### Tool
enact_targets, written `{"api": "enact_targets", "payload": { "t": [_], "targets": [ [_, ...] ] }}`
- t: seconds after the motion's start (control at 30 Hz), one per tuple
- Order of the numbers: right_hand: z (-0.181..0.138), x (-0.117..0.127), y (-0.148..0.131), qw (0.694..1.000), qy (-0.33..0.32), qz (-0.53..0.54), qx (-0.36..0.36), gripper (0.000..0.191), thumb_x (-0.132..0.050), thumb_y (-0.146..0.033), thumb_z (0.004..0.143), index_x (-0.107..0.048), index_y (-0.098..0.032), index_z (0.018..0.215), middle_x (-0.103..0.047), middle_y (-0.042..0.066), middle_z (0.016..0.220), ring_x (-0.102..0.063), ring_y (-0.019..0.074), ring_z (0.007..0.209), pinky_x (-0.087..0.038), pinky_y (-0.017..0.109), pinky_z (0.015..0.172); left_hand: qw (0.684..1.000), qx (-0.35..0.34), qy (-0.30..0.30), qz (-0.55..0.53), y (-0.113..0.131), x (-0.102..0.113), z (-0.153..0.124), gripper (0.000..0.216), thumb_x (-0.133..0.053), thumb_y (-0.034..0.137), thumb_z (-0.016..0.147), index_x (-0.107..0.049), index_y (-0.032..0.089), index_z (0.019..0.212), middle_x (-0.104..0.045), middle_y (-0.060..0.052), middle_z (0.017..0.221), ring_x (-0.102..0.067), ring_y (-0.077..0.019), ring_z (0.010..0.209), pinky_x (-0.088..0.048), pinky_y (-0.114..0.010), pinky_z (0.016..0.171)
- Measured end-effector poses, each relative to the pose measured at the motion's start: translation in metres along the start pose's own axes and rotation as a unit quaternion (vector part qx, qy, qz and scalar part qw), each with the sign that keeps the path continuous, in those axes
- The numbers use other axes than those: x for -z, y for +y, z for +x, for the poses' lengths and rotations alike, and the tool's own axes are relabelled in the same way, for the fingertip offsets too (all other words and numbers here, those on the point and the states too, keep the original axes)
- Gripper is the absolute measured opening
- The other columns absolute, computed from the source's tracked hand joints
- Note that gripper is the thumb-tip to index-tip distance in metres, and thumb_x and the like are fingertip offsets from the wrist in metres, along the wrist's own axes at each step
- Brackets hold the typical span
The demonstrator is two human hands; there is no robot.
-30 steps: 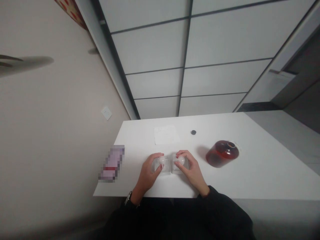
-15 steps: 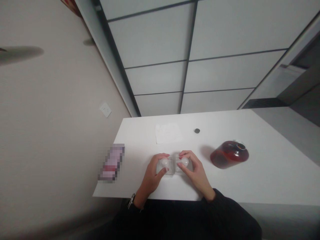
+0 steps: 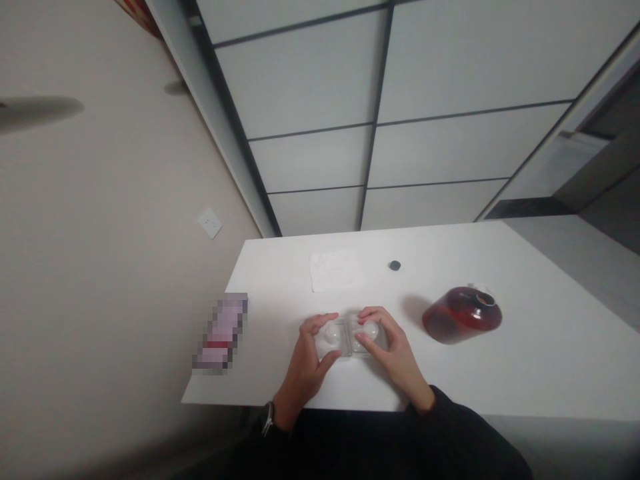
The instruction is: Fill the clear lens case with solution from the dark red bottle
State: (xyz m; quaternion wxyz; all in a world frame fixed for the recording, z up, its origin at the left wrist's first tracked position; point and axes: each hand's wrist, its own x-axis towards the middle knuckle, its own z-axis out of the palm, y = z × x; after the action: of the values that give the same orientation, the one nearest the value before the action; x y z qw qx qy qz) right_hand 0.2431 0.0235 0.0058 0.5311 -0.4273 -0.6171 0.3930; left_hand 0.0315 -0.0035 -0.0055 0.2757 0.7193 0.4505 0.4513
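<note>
A clear plastic case (image 3: 346, 347) lies on the white table near its front edge. It has two square halves side by side, each with a rounded whitish dome showing: the left dome (image 3: 331, 334) and the right dome (image 3: 371, 329). My left hand (image 3: 306, 360) spans the left half, fingers along its far edge and thumb at its near edge. Over the right half, my right hand (image 3: 391, 343) is curled with thumb and fingertips on the plastic around the dome. Whether the halves are joined, I cannot tell.
A bottle of dark red liquid (image 3: 457, 317) stands to the right on the table (image 3: 540, 360). Beyond the case lie a white sheet (image 3: 336, 270) and a small dark round piece (image 3: 395, 265). A pixelated pinkish item (image 3: 223, 332) is at the left edge, beside the wall.
My left thumb has moved off the left dome towards the near edge of the case, opening the hand wider. The right hand keeps its hold. The whole view has shifted slightly.
</note>
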Motion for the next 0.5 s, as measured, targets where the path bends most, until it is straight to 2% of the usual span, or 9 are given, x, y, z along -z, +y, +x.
{"api": "enact_targets", "payload": {
  "t": [0.13, 0.27, 0.33, 0.4, 0.5],
  "targets": [
    [0.0005, 0.0001, 0.0008, 1.0, -0.006, 0.008, 0.004, 0.014, -0.077, -0.038, 0.091, -0.069, -0.027, 0.095, -0.069, 0.006, 0.106, -0.067, 0.0264, 0.104, -0.053, 0.043, 0.097, 1.0, -0.002, -0.028, 0.0, -0.0019, 0.001, 0.0042, 0.048, -0.056, 0.056, 0.105, -0.053, 0.023, 0.14, -0.063, -0.016, 0.139, -0.059, -0.0323, 0.13, -0.047, -0.055, 0.11],
    [0.0008, -0.0001, 0.0022, 1.0, -0.007, 0.012, 0.009, 0.015, -0.077, -0.038, 0.091, -0.071, -0.027, 0.099, -0.07, 0.005, 0.106, -0.067, 0.0266, 0.106, -0.053, 0.043, 0.098, 1.0, -0.005, -0.013, -0.026, -0.004, 0.0002, 0.0055, 0.055, -0.063, 0.056, 0.101, -0.047, 0.025, 0.145, -0.059, -0.016, 0.145, -0.056, -0.0332, 0.135, -0.044, -0.056, 0.114],
    [0.001, -0.0002, 0.0031, 1.0, -0.008, 0.015, 0.011, 0.015, -0.077, -0.038, 0.091, -0.07, -0.028, 0.1, -0.07, 0.005, 0.106, -0.066, 0.0263, 0.107, -0.052, 0.042, 0.098, 0.999, -0.005, 0.004, -0.041, -0.0052, -0.0003, 0.0054, 0.049, -0.064, 0.054, 0.101, -0.049, 0.025, 0.138, -0.056, -0.016, 0.146, -0.054, -0.0334, 0.138, -0.043, -0.056, 0.115],
    [0.001, -0.0003, 0.0038, 1.0, -0.01, 0.018, 0.014, 0.015, -0.077, -0.037, 0.091, -0.07, -0.028, 0.1, -0.07, 0.004, 0.106, -0.066, 0.0258, 0.108, -0.051, 0.042, 0.099, 0.999, -0.005, -0.01, -0.036, -0.0057, -0.0003, 0.0055, 0.039, -0.062, 0.053, 0.103, -0.056, 0.025, 0.129, -0.054, -0.015, 0.148, -0.052, -0.0343, 0.141, -0.041, -0.057, 0.117],
    [0.0008, -0.0003, 0.0044, 1.0, -0.012, 0.017, 0.016, 0.014, -0.077, -0.037, 0.092, -0.07, -0.028, 0.1, -0.069, 0.004, 0.107, -0.066, 0.0258, 0.108, -0.051, 0.041, 0.1, 0.999, 0.006, -0.029, -0.033, -0.0059, 0.0002, 0.006, 0.045, -0.062, 0.055, 0.102, -0.056, 0.027, 0.138, -0.053, -0.014, 0.149, -0.05, -0.0349, 0.141, -0.038, -0.057, 0.119]
  ]
}}
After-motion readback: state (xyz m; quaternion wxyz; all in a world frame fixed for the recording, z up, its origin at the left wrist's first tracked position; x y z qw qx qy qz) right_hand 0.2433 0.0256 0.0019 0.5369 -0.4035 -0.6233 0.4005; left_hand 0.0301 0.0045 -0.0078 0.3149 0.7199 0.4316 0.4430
